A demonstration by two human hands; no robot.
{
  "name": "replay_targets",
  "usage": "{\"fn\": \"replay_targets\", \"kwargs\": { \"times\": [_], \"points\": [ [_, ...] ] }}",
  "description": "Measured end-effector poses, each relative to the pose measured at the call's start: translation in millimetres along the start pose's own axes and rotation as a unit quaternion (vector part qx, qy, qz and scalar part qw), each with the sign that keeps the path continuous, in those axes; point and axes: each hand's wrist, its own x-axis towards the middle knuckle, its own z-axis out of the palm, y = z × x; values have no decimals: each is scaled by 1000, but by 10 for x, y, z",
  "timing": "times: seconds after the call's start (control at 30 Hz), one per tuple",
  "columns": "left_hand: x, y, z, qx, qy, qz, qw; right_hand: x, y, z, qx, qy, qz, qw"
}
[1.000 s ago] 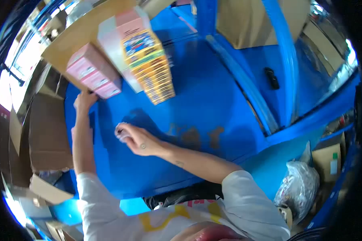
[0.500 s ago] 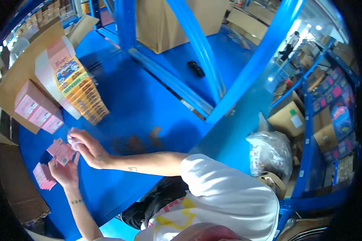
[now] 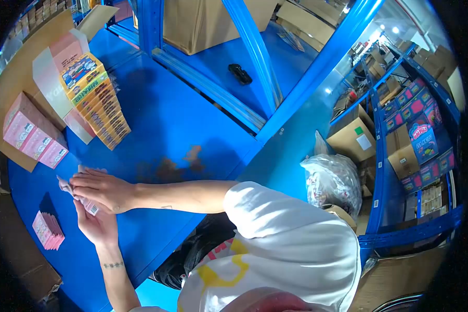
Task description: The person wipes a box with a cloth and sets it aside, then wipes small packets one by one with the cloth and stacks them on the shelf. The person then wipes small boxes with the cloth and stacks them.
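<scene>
A thin pink packet [image 3: 92, 207] with a white barcode label lies between my two hands above the blue table. My left hand [image 3: 97, 224] supports it from below, closed on it with the thumb up along its edge. Over the top lies my right hand [image 3: 103, 190], its fingers together and bent across the packet, hiding most of it. A pale, crumpled-looking end [image 3: 65, 185] sticks out past the right fingertips; what it is I cannot make out. Left of my left wrist stands a small stack of similar pink packets [image 3: 48, 230] on the table.
Beyond the hands, pink boxes [image 3: 35, 132] and a stack of yellow boxes [image 3: 95, 106] stand against an open cardboard carton [image 3: 0, 78]. A blue rack post [image 3: 322, 67] rises from the table's far right. A black object [image 3: 239, 74] and a big carton [image 3: 213, 26] sit behind the rail.
My right hand has come down from beside the pink packet to lie over it, covering much of it. The view has shifted slightly, and the small stack stays on the table.
</scene>
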Motion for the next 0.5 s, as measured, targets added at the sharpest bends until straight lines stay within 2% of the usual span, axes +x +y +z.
{"fn": "replay_targets", "kwargs": {
  "times": [0.13, 0.27, 0.33, 0.37, 0.43, 0.47, 0.5],
  "points": [
    [10, 58, -162, 22, -27, -34, 999, -3, 7, -16, 82, -11, 78, 993],
    [-23, 152, -366, 25, 20, -8, 999, -27, -215, -43, -7, 26, -23, 999],
    [-46, 137, -408, -19, -21, -10, 1000, -14, -122, -107, -25, -11, -86, 996],
    [-4, 11, 94, 24, 88, 5, 996, 36, 39, -153, 54, -67, -63, 994],
    [-17, 27, 24, 19, -22, -7, 1000, 36, 54, -338, 165, -77, 135, 974],
    [-32, 13, 48, 10, 55, 5, 998, 10, 36, -244, 73, -47, 51, 995],
    [7, -1, 3, -19, 77, 50, 996, -26, -25, -104, -17, -9, -36, 999]
  ]
}}
